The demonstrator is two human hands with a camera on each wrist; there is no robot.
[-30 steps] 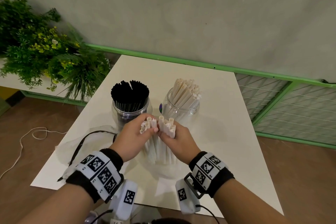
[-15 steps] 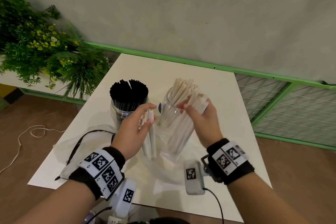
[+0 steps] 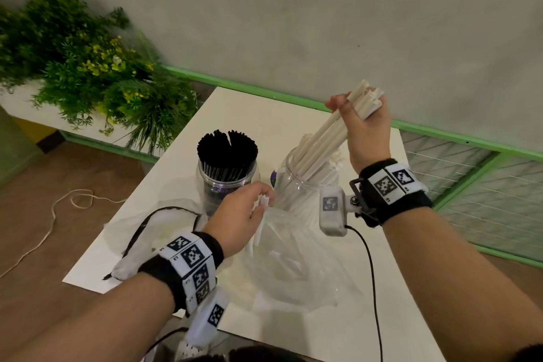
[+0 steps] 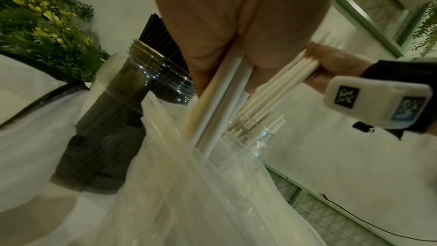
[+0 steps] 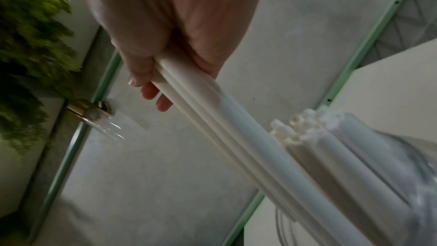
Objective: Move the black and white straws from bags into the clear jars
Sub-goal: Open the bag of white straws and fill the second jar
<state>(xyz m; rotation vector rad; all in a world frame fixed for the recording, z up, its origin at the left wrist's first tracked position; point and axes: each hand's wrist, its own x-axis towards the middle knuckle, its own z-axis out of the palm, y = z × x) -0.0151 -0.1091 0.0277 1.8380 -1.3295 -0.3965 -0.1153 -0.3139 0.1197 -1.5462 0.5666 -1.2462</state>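
My right hand [image 3: 363, 123] grips a bundle of white straws [image 3: 329, 135] [image 5: 227, 124], tilted, with the lower ends in the mouth of the right clear jar [image 3: 296, 182], which holds more white straws [image 5: 331, 149]. My left hand [image 3: 244, 214] holds a few white straws [image 3: 260, 220] [image 4: 217, 108] that stand in the clear plastic bag [image 3: 296, 261] in front of the jars. The left clear jar [image 3: 226, 182] is packed with black straws [image 3: 227, 151].
A second, crumpled bag with a black strip [image 3: 152, 220] lies on the white table [image 3: 382, 288] to the left. Green plants [image 3: 88, 73] stand at the left, beyond the table edge. A green-framed mesh panel [image 3: 476, 185] runs along the right.
My right hand lifted a bundle of white straws out of the bag and up over the right jar, lowering their ends into it. The left hand stayed at the bag with a few straws.
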